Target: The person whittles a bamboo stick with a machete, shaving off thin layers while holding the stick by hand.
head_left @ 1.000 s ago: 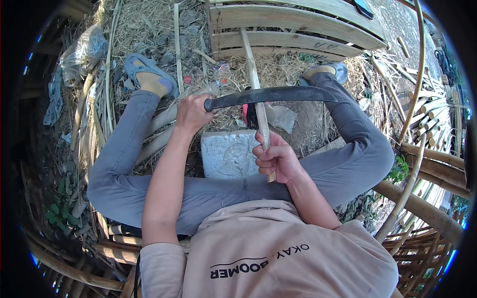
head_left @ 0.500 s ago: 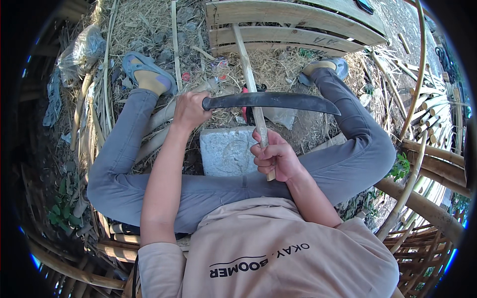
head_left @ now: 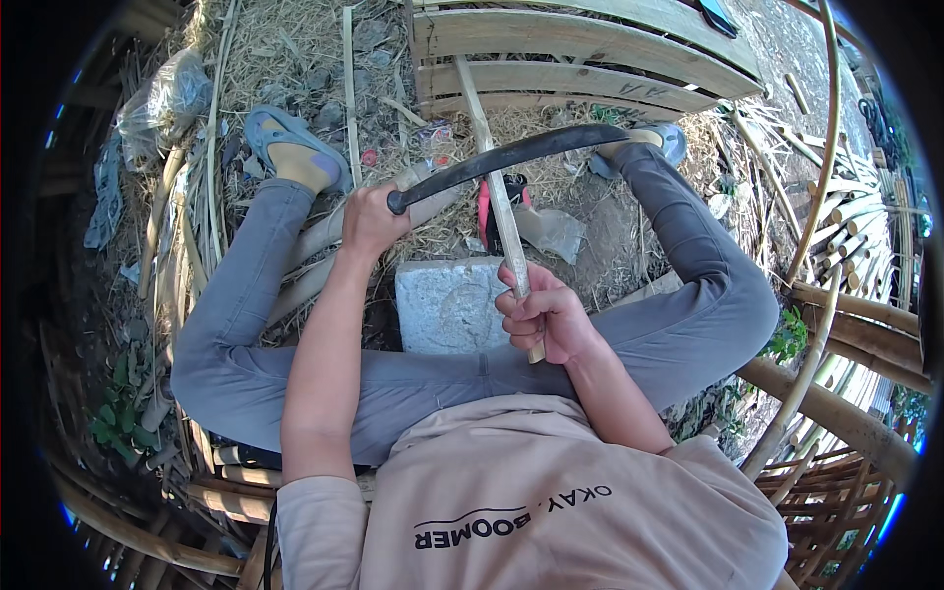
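Wooden strip (head_left: 505,224), long axis forward, slightly left

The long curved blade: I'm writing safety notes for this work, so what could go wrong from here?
The curved blade, held by its handle in the left hand, crosses the wooden strip in view. If it slid toward the strip's near end, it might cut the right hand, whose bare fingers grip there. Its tip also appears near the right shoe, though depth is hard to judge; an outward slip could perhaps strike it.
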A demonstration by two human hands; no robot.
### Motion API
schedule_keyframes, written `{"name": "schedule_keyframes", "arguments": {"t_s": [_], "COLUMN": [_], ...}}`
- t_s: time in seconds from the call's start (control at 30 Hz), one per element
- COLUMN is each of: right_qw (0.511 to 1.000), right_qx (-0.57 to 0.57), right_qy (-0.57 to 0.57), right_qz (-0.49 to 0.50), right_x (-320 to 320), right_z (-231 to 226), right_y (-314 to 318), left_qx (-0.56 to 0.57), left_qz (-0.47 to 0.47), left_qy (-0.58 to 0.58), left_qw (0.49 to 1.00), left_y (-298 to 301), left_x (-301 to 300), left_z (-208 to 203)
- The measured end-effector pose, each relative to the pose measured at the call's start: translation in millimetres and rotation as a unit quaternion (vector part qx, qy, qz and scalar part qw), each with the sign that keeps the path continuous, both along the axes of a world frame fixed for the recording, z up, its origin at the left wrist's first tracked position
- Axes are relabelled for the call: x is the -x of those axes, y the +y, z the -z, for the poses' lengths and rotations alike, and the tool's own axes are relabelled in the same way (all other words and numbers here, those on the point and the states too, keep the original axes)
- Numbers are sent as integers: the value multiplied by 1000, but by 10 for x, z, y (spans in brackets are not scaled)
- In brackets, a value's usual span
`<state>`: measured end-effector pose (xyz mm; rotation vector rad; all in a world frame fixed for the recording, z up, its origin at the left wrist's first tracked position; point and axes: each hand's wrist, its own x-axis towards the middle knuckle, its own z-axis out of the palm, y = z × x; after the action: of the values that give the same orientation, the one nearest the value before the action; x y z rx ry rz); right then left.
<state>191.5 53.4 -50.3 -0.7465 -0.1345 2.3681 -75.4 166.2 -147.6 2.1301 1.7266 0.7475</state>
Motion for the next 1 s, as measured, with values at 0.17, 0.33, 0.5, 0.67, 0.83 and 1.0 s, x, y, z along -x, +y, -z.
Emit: {"name": "schedule_keyframes", "arguments": {"t_s": [0.17,0.33,0.5,0.67,0.83,1.0], "right_qw": [1000,999,998,999,999,999], "right_qx": [18,-16,-14,-21,-14,-8], "right_qy": [16,-28,-63,-37,-30,34], "right_qz": [15,1,8,16,15,-3], "right_x": [-39,3,13,7,12,-3], "right_z": [-5,22,-27,-24,-10,35], "right_y": [-7,12,46,41,0,-30], "left_qx": [-4,32,45,16,8,-13], "left_qz": [77,77,62,48,27,10], "left_qy": [-2,2,21,9,19,27], "left_qw": [997,996,997,999,999,999], "left_y": [-27,-39,-6,-13,52,61], "left_x": [-96,-108,-116,-144,-116,106], "left_z": [-223,-118,-144,-113,-24,-31]}}
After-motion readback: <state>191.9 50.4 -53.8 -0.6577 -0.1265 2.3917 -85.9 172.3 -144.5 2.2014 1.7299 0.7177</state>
